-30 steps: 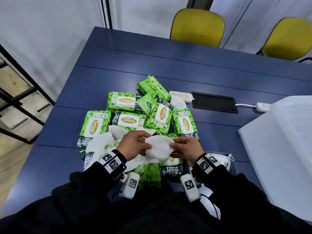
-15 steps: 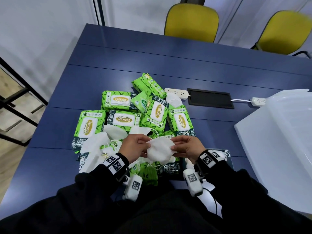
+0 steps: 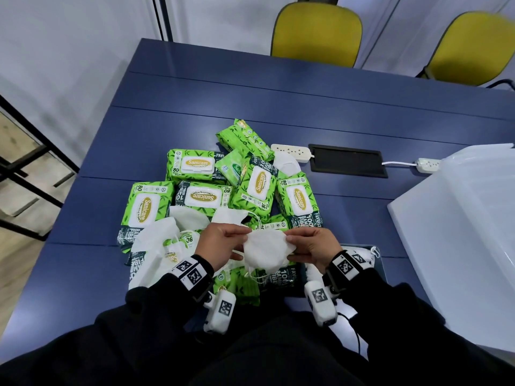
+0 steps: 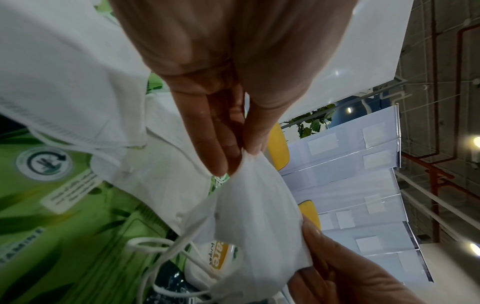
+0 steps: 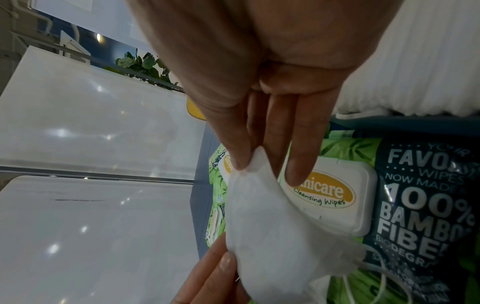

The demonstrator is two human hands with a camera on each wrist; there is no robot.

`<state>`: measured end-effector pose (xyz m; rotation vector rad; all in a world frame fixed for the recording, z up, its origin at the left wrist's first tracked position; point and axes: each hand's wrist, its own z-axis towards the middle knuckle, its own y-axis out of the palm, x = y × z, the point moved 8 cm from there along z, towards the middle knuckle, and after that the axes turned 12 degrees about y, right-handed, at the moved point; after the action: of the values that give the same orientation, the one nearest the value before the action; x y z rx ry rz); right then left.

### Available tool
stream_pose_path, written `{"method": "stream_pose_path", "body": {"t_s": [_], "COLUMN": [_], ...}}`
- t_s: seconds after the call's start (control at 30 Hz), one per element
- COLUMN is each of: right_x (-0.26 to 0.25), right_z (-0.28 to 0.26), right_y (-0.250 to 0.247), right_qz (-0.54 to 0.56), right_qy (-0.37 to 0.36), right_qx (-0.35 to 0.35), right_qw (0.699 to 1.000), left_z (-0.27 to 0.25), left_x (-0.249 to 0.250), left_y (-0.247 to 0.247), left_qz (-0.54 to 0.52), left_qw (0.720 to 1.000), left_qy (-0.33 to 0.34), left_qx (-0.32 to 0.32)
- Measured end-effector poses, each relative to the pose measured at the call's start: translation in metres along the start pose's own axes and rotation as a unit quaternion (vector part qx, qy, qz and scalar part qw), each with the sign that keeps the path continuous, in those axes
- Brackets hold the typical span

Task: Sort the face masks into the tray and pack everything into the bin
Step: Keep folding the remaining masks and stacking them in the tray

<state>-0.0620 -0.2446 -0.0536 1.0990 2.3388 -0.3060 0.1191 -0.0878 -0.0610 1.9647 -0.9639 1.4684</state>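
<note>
Both hands hold one white face mask above a heap of green wipe packs on the blue table. My left hand pinches its left edge between thumb and fingertips. My right hand pinches the right edge, thumb on top. The mask hangs folded between them, ear loops dangling. More white masks lie on the packs to the left. The dark tray sits under my right wrist with masks in it.
A large translucent white bin stands at the right. Behind the heap are a white power strip, a black cable hatch and a second socket. Two yellow chairs stand past the table's far edge.
Both hands have kept their hold on the mask and drawn it slightly towards me. The head view has tilted a little.
</note>
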Motion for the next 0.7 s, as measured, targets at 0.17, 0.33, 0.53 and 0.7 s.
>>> {"method": "stream_pose_path", "body": {"t_s": [0.17, 0.33, 0.53, 0.7], "right_x": [-0.003, -0.014, -0.044, -0.059], "right_z": [0.001, 0.001, 0.019, 0.044], "right_y": [-0.007, -0.012, -0.002, 0.012], "right_qz": [-0.031, -0.114, -0.351, -0.495], "right_qy": [-0.003, -0.011, -0.106, -0.119], "right_qx": [0.026, 0.034, 0.132, 0.177], "right_qw": [0.999, 0.993, 0.921, 0.842], "left_z": [0.0, -0.006, 0.01, 0.044], "left_x": [0.0, -0.004, 0.002, 0.028], "left_y": [0.004, 0.02, 0.002, -0.049], "left_qz": [0.016, 0.003, 0.092, 0.306], "left_qw": [1.0, 0.994, 0.995, 0.948], "left_qy": [-0.013, -0.061, -0.017, 0.083], "left_qx": [-0.011, -0.088, -0.048, 0.024]}}
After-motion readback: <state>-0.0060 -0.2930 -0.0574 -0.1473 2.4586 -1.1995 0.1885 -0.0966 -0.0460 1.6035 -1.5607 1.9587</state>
